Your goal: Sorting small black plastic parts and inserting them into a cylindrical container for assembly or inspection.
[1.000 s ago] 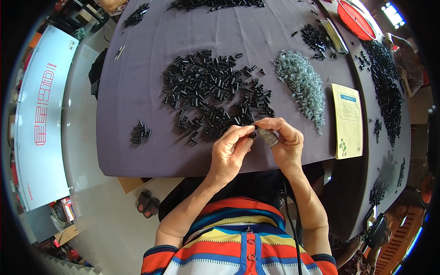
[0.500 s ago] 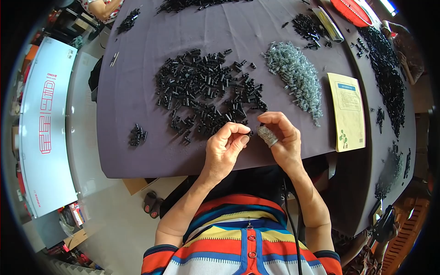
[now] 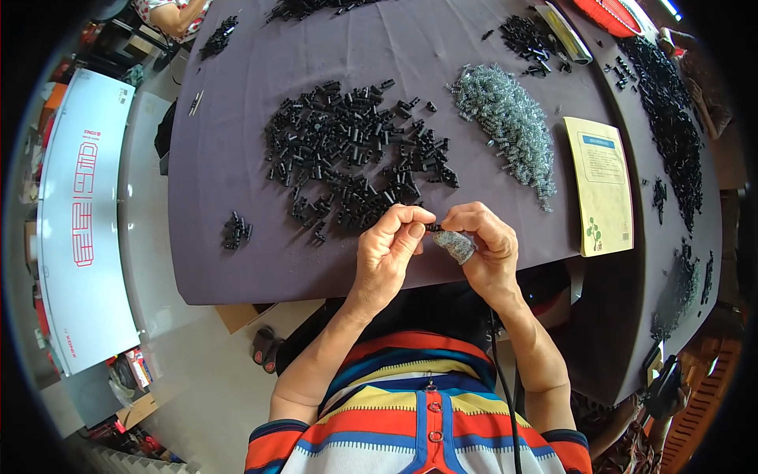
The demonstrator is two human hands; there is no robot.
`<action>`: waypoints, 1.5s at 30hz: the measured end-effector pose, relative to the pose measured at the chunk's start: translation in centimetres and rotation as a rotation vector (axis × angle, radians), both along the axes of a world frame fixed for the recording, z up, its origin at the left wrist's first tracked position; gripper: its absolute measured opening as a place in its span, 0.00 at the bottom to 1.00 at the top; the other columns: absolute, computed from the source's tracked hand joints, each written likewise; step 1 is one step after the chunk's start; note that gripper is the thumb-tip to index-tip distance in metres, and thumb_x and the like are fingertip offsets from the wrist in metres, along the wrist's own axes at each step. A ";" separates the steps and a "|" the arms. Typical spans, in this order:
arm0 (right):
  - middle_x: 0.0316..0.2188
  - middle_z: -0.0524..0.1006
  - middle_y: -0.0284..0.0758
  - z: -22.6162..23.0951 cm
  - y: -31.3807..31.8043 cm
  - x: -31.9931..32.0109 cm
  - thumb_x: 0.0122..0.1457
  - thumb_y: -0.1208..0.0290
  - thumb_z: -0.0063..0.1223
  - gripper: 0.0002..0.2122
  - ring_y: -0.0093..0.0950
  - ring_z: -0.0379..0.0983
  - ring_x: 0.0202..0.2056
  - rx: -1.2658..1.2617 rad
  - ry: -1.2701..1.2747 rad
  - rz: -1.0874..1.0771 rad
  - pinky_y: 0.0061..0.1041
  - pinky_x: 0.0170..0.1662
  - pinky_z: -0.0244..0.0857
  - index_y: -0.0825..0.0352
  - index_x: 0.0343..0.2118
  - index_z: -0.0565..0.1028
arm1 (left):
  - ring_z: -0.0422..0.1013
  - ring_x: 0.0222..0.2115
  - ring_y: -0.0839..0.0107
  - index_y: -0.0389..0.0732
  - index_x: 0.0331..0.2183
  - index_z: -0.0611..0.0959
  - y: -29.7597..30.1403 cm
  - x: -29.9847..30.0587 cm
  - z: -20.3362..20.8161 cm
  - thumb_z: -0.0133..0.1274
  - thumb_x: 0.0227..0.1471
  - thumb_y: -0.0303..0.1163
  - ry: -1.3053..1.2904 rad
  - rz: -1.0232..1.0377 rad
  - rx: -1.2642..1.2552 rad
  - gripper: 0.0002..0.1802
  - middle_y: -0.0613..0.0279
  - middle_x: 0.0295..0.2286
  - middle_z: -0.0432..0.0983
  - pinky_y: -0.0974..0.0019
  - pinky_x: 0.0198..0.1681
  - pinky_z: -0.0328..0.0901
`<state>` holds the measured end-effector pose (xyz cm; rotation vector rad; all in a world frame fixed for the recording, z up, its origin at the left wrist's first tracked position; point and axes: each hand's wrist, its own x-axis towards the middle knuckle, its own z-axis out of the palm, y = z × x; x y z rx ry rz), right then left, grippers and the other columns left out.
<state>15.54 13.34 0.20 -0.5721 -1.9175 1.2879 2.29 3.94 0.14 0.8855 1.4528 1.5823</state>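
Over the table's near edge my two hands meet at their fingertips. My left hand (image 3: 388,243) is closed in a pinch on a small black tubular piece (image 3: 432,227). Against its other end press the fingers of my right hand (image 3: 491,243), also closed; what exactly lies between them is mostly hidden. A grey speckled cloth cover (image 3: 455,246) wraps a digit of the right hand, apparently the thumb. Just beyond the hands spreads a loose heap of short black tubular pieces (image 3: 347,142). Farther right lies a long pile of small clear, spring-like pieces (image 3: 509,126).
A yellow printed booklet or envelope (image 3: 598,189) lies at the right table edge. Small black clusters sit at left (image 3: 236,231) and far right (image 3: 530,39). A second table bears a long black heap (image 3: 667,126) and a red basket (image 3: 608,16). Other people sit at the far corners.
My right hand has moved left and its fingertips now meet the left hand's at the black piece. The cloth-covered digit has tipped lower. The view has shifted slightly.
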 end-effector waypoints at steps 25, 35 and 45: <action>0.28 0.74 0.36 0.1 -0.3 -0.1 0.38 0.89 0.54 0.14 0.35 0.74 0.29 0.316 -0.085 -0.012 0.28 0.31 0.69 0.67 0.31 0.74 | 0.69 0.29 0.85 0.37 0.42 0.80 -0.1 1.1 -0.9 0.53 0.55 0.24 -0.278 0.081 0.097 0.11 0.68 0.31 0.77 0.79 0.33 0.65; 0.31 0.72 0.35 -0.3 -0.4 -0.3 0.43 0.81 0.63 0.16 0.26 0.70 0.28 -0.086 -0.079 0.062 0.23 0.29 0.66 0.68 0.37 0.74 | 0.69 0.34 0.78 0.38 0.52 0.66 -0.1 -0.1 -1.0 0.51 0.54 0.21 -0.722 -0.017 0.105 0.24 0.63 0.35 0.73 0.75 0.41 0.65; 0.36 0.72 0.32 0.0 0.4 -0.6 0.43 0.74 0.67 0.18 0.22 0.67 0.27 -0.037 -0.055 0.196 0.20 0.29 0.64 0.66 0.40 0.75 | 0.70 0.36 0.78 0.40 0.53 0.64 -0.3 -0.1 -0.4 0.53 0.53 0.19 -0.723 -0.099 0.081 0.27 0.61 0.37 0.73 0.74 0.42 0.67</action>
